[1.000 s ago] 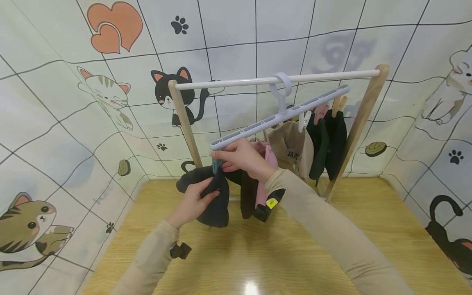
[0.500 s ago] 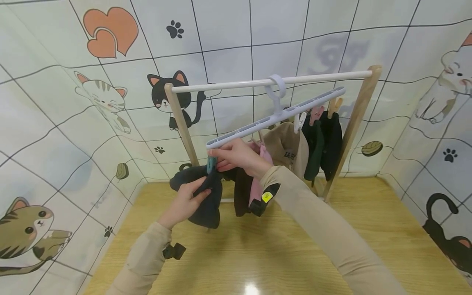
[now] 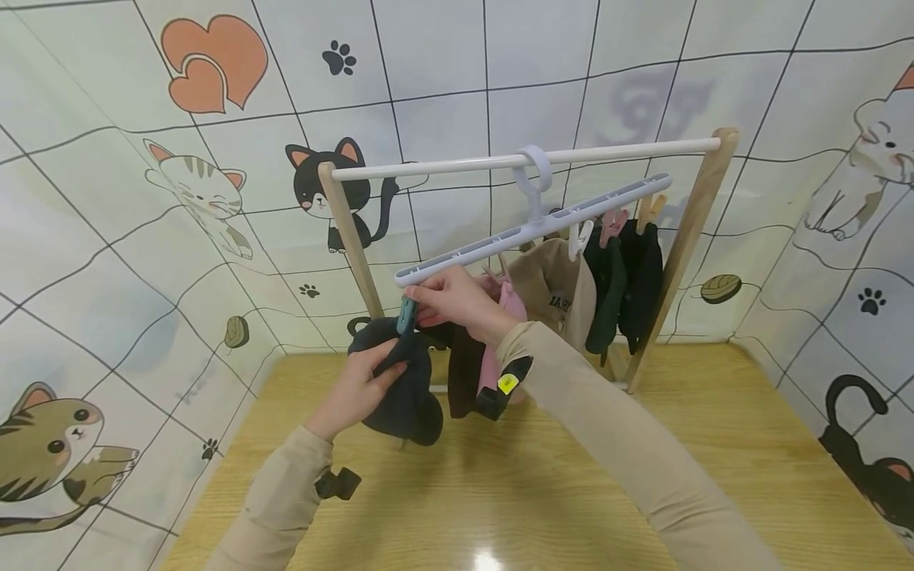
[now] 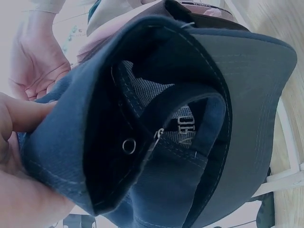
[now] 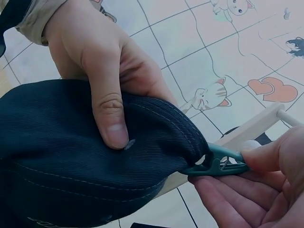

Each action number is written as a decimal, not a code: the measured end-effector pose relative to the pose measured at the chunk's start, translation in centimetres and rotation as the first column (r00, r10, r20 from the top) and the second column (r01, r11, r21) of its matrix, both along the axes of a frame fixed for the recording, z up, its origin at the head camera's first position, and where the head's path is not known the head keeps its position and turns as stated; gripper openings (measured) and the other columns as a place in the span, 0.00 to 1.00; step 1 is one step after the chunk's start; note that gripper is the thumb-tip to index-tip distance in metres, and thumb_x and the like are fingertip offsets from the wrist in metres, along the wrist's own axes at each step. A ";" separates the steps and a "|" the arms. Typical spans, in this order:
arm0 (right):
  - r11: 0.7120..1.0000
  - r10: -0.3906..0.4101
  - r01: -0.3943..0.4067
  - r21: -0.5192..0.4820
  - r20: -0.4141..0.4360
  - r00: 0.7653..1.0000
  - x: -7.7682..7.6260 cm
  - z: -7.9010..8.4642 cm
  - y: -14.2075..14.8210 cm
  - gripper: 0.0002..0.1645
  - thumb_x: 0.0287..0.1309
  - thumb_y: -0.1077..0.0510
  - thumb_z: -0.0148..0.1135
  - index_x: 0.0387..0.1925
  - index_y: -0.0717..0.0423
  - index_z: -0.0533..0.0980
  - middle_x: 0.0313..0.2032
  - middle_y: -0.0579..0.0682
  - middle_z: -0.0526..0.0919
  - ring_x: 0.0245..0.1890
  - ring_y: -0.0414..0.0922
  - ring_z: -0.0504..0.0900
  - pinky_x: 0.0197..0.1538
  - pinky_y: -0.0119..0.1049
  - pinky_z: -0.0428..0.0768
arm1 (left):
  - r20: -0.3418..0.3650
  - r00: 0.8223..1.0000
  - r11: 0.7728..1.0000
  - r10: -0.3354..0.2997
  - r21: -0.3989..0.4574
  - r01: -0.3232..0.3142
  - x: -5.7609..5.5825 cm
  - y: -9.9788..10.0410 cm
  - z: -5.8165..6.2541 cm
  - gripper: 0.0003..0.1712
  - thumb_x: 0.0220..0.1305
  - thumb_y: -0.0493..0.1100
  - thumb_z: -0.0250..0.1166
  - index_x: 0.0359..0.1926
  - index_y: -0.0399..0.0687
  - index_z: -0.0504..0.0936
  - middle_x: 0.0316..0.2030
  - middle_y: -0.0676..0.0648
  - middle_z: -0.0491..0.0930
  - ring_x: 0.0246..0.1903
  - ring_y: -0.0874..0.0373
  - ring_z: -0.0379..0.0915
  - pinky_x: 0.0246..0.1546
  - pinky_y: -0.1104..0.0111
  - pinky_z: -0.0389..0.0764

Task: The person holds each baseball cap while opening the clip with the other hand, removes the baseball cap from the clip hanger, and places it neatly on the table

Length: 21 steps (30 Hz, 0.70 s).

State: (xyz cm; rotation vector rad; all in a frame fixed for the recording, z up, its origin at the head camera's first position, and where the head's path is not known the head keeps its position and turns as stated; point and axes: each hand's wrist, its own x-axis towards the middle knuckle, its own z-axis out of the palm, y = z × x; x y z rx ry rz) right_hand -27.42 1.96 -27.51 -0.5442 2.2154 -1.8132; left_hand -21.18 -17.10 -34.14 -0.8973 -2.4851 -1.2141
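Observation:
A dark navy baseball cap hangs at the left end of a pale lilac hanger. My left hand pinches the fabric of its crown, thumb on one side and fingers on the other. A teal-green clothespin bites the cap's edge. My right hand holds that clothespin between thumb and fingers, just under the hanger's end. In the left wrist view the cap's inside shows, with its back strap and grey-looking brim.
The tilted hanger hooks over the white bar of a wooden-legged rack. Along it hang a beige cap, a pink item and dark green and black ones, on clothespins. Beneath lies the wood-grain tabletop.
The cap has turned in my hands: the part jutting left has drawn in, and its lower part now bulges right. Both hands stay at the hanger's left end, with the clothespin tilted a little more.

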 end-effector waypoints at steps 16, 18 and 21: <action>1.000 0.001 -0.001 0.002 0.014 1.000 0.2 0.1 0.2 0.14 0.65 0.60 0.60 0.39 0.71 0.82 0.34 0.58 0.85 0.35 0.49 0.86 0.40 0.39 0.82 | 0.089 0.996 0.999 0.024 -0.040 -0.020 0.6 -0.2 0.0 0.07 0.63 0.29 0.60 0.38 0.44 0.79 0.30 0.52 0.77 0.34 0.55 0.70 0.38 0.62 0.69; 1.000 0.003 -0.003 0.005 0.015 1.000 0.2 0.0 0.1 0.14 0.65 0.60 0.60 0.40 0.70 0.82 0.34 0.58 0.85 0.35 0.49 0.86 0.40 0.39 0.82 | 0.110 0.994 0.999 0.023 -0.037 -0.019 0.8 -0.3 0.0 0.07 0.64 0.29 0.60 0.38 0.44 0.79 0.31 0.52 0.76 0.35 0.55 0.69 0.38 0.62 0.69; 1.000 -0.005 0.004 0.015 0.012 1.000 0.3 0.0 0.1 0.14 0.65 0.59 0.60 0.40 0.70 0.82 0.34 0.58 0.85 0.35 0.49 0.86 0.40 0.38 0.82 | 0.135 0.991 1.000 0.017 -0.024 -0.014 0.9 -0.3 0.0 0.07 0.64 0.29 0.59 0.38 0.44 0.79 0.29 0.52 0.76 0.35 0.55 0.69 0.38 0.63 0.68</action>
